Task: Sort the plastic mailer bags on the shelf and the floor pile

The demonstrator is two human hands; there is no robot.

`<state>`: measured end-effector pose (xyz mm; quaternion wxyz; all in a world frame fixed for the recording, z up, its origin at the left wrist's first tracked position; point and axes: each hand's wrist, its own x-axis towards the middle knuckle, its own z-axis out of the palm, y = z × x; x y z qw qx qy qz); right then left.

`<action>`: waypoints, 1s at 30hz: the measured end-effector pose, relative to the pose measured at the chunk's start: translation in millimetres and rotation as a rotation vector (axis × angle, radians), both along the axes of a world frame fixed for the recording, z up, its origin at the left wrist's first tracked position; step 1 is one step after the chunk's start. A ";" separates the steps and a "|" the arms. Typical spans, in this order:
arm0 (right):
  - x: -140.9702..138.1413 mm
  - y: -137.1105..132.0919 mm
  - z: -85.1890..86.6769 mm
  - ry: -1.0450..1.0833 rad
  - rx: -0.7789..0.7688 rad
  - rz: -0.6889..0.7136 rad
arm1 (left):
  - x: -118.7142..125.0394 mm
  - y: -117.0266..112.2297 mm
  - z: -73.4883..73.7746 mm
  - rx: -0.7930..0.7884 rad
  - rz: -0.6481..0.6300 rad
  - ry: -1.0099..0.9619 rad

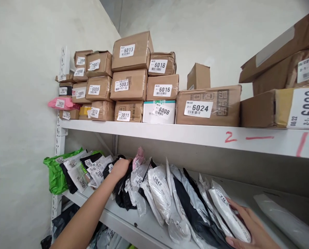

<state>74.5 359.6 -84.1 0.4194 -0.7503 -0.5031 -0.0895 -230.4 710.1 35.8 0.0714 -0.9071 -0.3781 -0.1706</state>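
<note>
My left hand (120, 168) reaches into the row of parcels on the lower shelf. It touches a black plastic mailing bag (124, 193), and its fingers are mostly hidden among the bags. At the right end of the row, my right hand (250, 221) grips a white plastic mailing bag (228, 211), with its fingers along the upper side and its thumb lower down. Between my hands, several soft parcels lean on one another, among them a white bag labelled 5042 (159, 190), a pink bag (139, 158) and a dark bag (189, 200).
Labelled cardboard boxes (208, 100) are stacked on the upper shelf (157, 133), which has red marks on its edge. A green bag (56, 173) stands by the left post (58, 138). A clear plastic-wrapped parcel (286, 214) lies at right. More bags (109, 237) show below.
</note>
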 end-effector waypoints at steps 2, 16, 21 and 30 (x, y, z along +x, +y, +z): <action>-0.6 0.2 0.3 0.060 0.013 0.000 | -8.9 3.7 -1.4 0.001 0.007 0.010; -4.7 1.8 33.3 0.304 -0.348 -0.051 | 29.9 -150.7 20.9 -0.156 -0.199 -0.013; -5.8 -4.7 35.3 0.292 -0.384 0.056 | 56.6 -192.0 -12.1 -0.058 -0.260 0.041; -3.6 -1.3 44.3 0.388 -0.382 0.086 | 100.5 -189.3 -3.8 0.110 -0.626 0.024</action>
